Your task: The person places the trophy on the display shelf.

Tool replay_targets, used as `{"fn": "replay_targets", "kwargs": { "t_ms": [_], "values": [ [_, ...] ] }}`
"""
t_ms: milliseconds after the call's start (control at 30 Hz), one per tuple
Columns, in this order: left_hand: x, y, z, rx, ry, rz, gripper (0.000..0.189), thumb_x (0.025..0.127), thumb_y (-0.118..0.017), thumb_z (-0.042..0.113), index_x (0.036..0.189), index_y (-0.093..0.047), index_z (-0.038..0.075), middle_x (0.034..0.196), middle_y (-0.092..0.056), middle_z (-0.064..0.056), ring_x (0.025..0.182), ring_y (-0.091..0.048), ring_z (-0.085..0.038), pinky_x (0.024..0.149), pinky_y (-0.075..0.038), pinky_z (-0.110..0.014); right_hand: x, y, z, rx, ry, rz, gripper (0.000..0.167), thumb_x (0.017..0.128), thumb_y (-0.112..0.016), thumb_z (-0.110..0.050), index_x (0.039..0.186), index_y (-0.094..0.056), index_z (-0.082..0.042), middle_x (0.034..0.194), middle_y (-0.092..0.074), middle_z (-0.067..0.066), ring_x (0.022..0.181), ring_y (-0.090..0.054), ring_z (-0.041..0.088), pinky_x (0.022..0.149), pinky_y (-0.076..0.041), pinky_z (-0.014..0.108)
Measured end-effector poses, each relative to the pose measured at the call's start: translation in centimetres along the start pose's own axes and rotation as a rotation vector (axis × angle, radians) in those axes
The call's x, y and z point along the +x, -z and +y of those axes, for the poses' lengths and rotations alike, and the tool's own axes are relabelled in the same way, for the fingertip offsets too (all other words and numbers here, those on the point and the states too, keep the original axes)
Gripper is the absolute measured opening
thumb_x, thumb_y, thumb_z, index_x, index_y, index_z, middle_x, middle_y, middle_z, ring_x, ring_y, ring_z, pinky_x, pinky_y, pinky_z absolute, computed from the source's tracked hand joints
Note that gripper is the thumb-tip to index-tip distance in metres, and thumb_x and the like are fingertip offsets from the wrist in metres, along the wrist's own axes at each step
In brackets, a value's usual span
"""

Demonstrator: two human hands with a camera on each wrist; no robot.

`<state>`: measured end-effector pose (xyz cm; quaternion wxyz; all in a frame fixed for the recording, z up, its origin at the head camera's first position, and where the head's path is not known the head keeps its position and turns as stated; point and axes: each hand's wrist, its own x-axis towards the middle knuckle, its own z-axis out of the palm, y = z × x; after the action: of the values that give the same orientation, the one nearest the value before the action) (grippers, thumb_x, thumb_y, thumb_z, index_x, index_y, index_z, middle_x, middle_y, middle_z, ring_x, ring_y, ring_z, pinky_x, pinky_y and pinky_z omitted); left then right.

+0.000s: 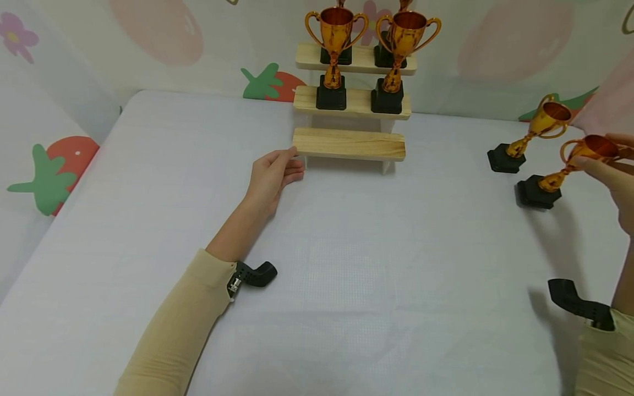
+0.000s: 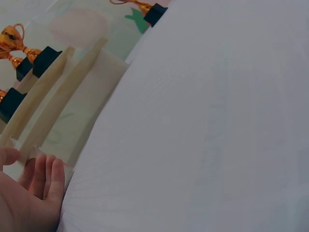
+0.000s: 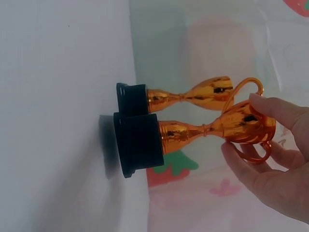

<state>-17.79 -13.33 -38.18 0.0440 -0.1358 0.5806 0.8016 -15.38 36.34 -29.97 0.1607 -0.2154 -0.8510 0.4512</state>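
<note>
At the right, my right hand (image 1: 619, 170) grips a gold trophy cup (image 3: 246, 123) by its bowl, between thumb and fingers. Its black base (image 3: 140, 145) is close over the white table, with a shadow beside it. A second gold trophy (image 1: 542, 124) stands just behind. My left hand (image 1: 272, 179) pinches the left end of the bottom step of a wooden three-step display stand (image 1: 349, 144), thumb on the board and fingers below. Two trophies (image 1: 333, 82) stand side by side on the middle step. More trophies on the top step are partly hidden behind them.
A white cloth covers the table (image 1: 317, 275). Behind it hangs a backdrop (image 1: 223, 33) printed with strawberries and flowers. Black wrist-camera mounts (image 1: 255, 274) stick out from both sleeves.
</note>
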Motion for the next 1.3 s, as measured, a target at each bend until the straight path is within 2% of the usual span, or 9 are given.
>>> {"fn": "replay_targets", "kwargs": {
  "t_ms": [200, 467, 633, 700, 800, 900, 1033, 1133, 1300],
  "values": [
    [0.0, 0.0, 0.0, 0.0, 0.0, 0.002, 0.015, 0.109, -0.061, 0.018, 0.107, -0.066, 0.004, 0.082, -0.067, -0.002, 0.076, -0.069, -0.011, 0.077, -0.063, -0.018, -0.3, -0.3, -0.5, -0.004, 0.001, 0.001, 0.044, 0.101, -0.07, -0.017, 0.14, -0.061, -0.035, 0.108, -0.049, -0.031, 0.095, -0.047, -0.008, 0.119, -0.04, 0.017],
    [-0.1, 0.0, 0.0, 0.005, 0.0, 0.002, 0.016, 0.11, -0.06, 0.018, 0.108, -0.065, 0.004, 0.083, -0.066, -0.002, 0.076, -0.069, -0.011, 0.077, -0.063, -0.017, -1.3, -0.7, -1.3, 0.035, 0.034, 0.005, 0.043, 0.097, -0.075, -0.013, 0.133, -0.067, -0.034, 0.107, -0.054, -0.028, 0.086, -0.053, -0.007, 0.101, -0.048, 0.006],
    [-0.1, 0.0, -0.1, 0.007, 0.001, 0.003, 0.016, 0.11, -0.06, 0.019, 0.107, -0.066, 0.004, 0.083, -0.066, -0.002, 0.076, -0.069, -0.01, 0.076, -0.063, -0.017, -1.9, -1.0, -2.1, -0.008, 0.031, -0.013, 0.045, 0.097, -0.076, -0.014, 0.135, -0.065, -0.036, 0.106, -0.052, -0.03, 0.086, -0.053, -0.01, 0.108, -0.047, 0.011],
    [-0.1, 0.0, -0.1, 0.01, 0.001, 0.004, 0.016, 0.11, -0.06, 0.019, 0.106, -0.066, 0.004, 0.083, -0.066, -0.002, 0.076, -0.069, -0.01, 0.076, -0.063, -0.018, -2.1, -1.1, -2.4, -0.018, 0.011, -0.038, 0.045, 0.098, -0.075, -0.017, 0.136, -0.064, -0.037, 0.106, -0.051, -0.03, 0.087, -0.052, -0.011, 0.115, -0.044, 0.016],
    [-0.1, 0.0, -0.1, 0.01, -0.002, 0.004, 0.015, 0.11, -0.06, 0.018, 0.106, -0.066, 0.005, 0.083, -0.067, -0.002, 0.076, -0.069, -0.01, 0.076, -0.063, -0.018, -2.2, -1.3, -2.8, -0.031, -0.008, -0.086, 0.045, 0.098, -0.074, -0.02, 0.137, -0.061, -0.04, 0.107, -0.048, -0.029, 0.088, -0.052, -0.011, 0.117, -0.042, 0.018],
    [-0.1, 0.0, 0.0, 0.007, -0.003, 0.003, 0.015, 0.11, -0.06, 0.018, 0.106, -0.066, 0.005, 0.082, -0.067, -0.002, 0.076, -0.069, -0.01, 0.076, -0.063, -0.018, -2.3, -1.5, -2.9, -0.04, 0.004, -0.117, 0.046, 0.098, -0.075, -0.021, 0.137, -0.06, -0.04, 0.108, -0.047, -0.028, 0.089, -0.052, -0.01, 0.11, -0.044, 0.011],
    [-0.1, -0.1, 0.1, 0.01, -0.003, 0.002, 0.015, 0.11, -0.06, 0.018, 0.107, -0.066, 0.004, 0.083, -0.066, -0.002, 0.076, -0.069, -0.01, 0.076, -0.063, -0.018, -2.6, -1.6, -3.1, -0.013, 0.023, -0.134, 0.044, 0.097, -0.077, -0.018, 0.132, -0.061, -0.041, 0.109, -0.049, -0.026, 0.089, -0.053, -0.008, 0.09, -0.049, 0.002],
    [-0.1, -0.1, 0.1, 0.014, -0.002, 0.004, 0.016, 0.109, -0.061, 0.019, 0.108, -0.066, 0.004, 0.083, -0.066, -0.002, 0.076, -0.069, -0.011, 0.077, -0.063, -0.017, -2.7, -1.8, -3.3, 0.012, 0.048, -0.154, 0.042, 0.097, -0.077, -0.016, 0.127, -0.062, -0.042, 0.109, -0.05, -0.024, 0.087, -0.054, -0.006, 0.08, -0.047, -0.003],
    [0.0, -0.1, 0.0, 0.017, -0.001, 0.006, 0.016, 0.109, -0.061, 0.019, 0.108, -0.066, 0.004, 0.083, -0.066, -0.002, 0.076, -0.069, -0.01, 0.076, -0.063, -0.018, -3.0, -2.1, -3.5, 0.022, 0.096, -0.188, 0.043, 0.096, -0.077, -0.014, 0.131, -0.064, -0.035, 0.111, -0.051, -0.021, 0.087, -0.057, -0.007, 0.079, -0.048, -0.002]
  ]
}}
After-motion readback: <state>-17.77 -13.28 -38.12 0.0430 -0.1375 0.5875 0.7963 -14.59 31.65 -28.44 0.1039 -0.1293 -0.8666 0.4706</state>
